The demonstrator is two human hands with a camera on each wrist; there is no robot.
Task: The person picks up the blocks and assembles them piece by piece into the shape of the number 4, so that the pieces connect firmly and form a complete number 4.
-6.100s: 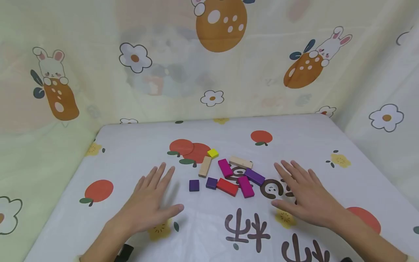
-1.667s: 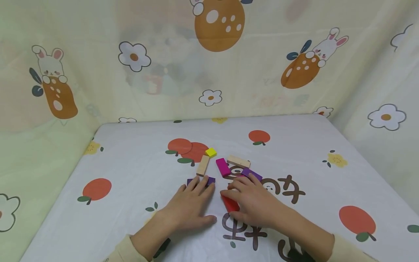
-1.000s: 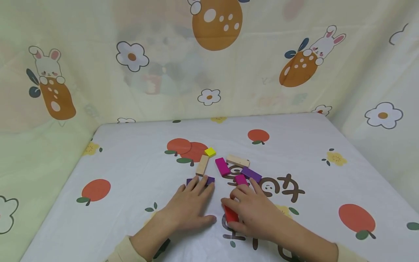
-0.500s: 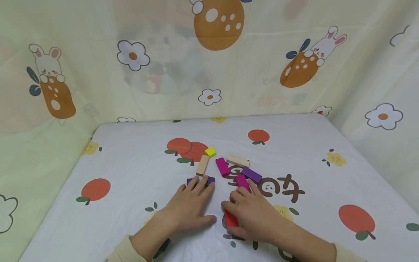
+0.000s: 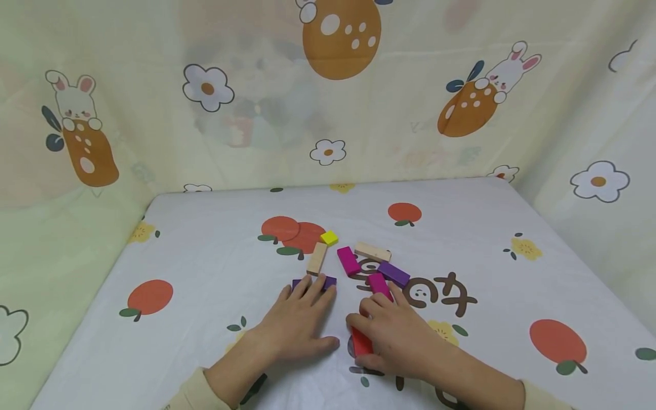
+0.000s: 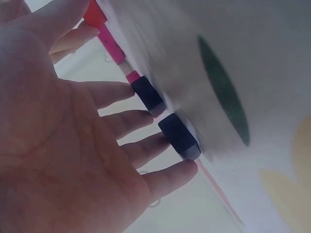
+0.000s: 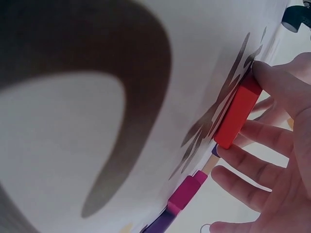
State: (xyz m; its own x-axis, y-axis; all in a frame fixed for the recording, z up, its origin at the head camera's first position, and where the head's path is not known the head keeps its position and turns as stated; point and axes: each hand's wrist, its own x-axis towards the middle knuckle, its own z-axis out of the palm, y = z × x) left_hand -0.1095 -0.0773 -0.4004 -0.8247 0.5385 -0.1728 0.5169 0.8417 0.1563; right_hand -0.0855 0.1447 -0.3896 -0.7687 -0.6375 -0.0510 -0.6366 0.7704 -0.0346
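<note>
Two short purple blocks, a left one (image 5: 296, 283) and a right one (image 5: 332, 282), lie side by side under the fingertips of my left hand (image 5: 293, 322). Its fingers reach forward nearly straight, thumb out to the side. In the left wrist view the left purple block (image 6: 179, 133) and the right purple block (image 6: 146, 94) show a small gap between them. My right hand (image 5: 397, 336) pinches a red rectangular block (image 5: 361, 343) by its ends, thumb at the near end and a fingertip at the far end. The red block (image 7: 238, 114) lies on the cloth.
Beyond the hands lie a near magenta block (image 5: 379, 285), a far magenta block (image 5: 349, 261), a long purple block (image 5: 393, 273), two plain wooden blocks, left (image 5: 317, 258) and right (image 5: 373, 251), and a yellow block (image 5: 329, 238). A printed cloth (image 5: 215, 239) covers the table.
From spread apart, both hands came inward. My left fingers reached the short purple blocks. My right hand took the red block, turned it lengthwise and drew it nearer. The last half second shows no movement.
</note>
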